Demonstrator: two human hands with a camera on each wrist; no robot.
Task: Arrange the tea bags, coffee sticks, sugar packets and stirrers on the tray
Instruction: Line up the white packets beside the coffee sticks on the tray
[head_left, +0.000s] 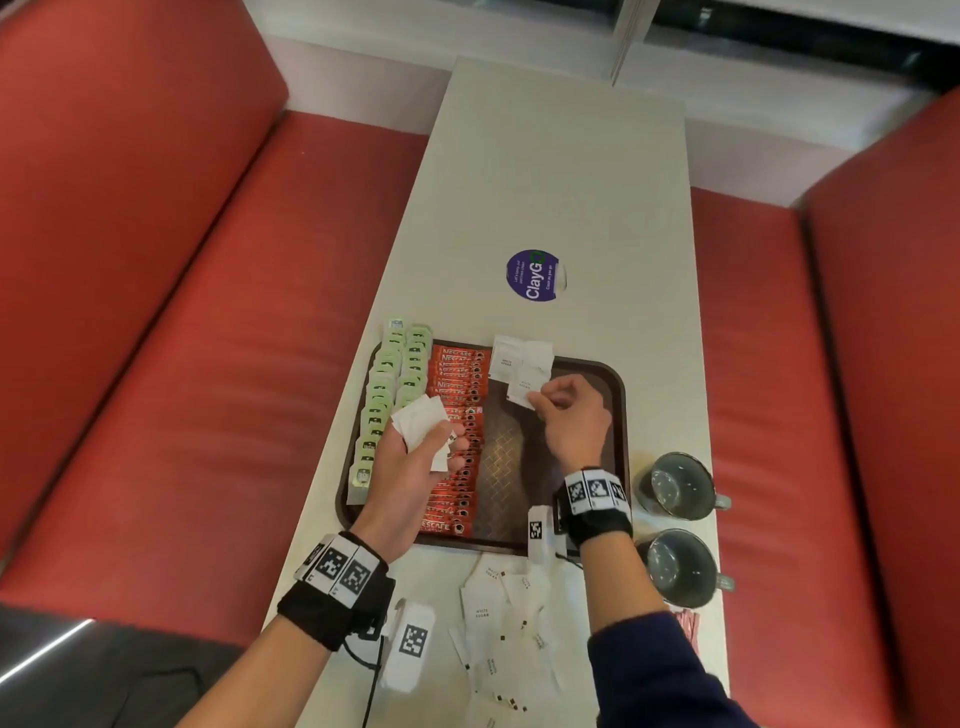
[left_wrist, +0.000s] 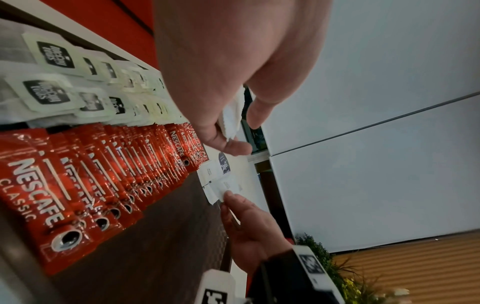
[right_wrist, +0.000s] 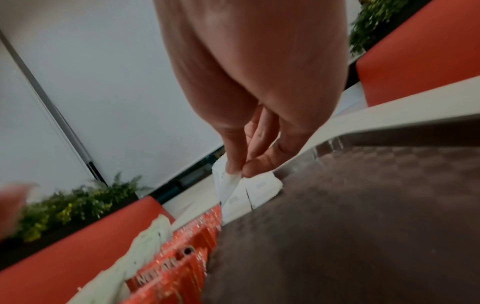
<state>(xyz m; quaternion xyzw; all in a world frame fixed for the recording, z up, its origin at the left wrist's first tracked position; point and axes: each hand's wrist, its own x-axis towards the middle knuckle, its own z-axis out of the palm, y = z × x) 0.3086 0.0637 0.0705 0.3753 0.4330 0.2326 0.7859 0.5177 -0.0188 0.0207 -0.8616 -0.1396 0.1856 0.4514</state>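
Observation:
A dark brown tray (head_left: 615, 395) lies on the pale table. Two columns of green tea bags (head_left: 387, 395) fill its left side, and a column of red coffee sticks (head_left: 460, 431) runs beside them. White sugar packets (head_left: 519, 364) overlap at the tray's far edge. My right hand (head_left: 540, 408) pinches one sugar packet (right_wrist: 230, 185) at the near end of that row. My left hand (head_left: 436, 441) hovers over the coffee sticks and grips a small stack of sugar packets (head_left: 421, 421). No stirrers can be made out for certain.
Several loose sugar packets (head_left: 498, 623) lie on the table (head_left: 561, 182) near the tray's front edge. Two dark cups (head_left: 672, 486) stand right of the tray, with a pink bundle (head_left: 685, 623) beside them. Red bench seats (head_left: 208, 338) flank the table. A purple sticker (head_left: 535, 275) lies beyond the tray.

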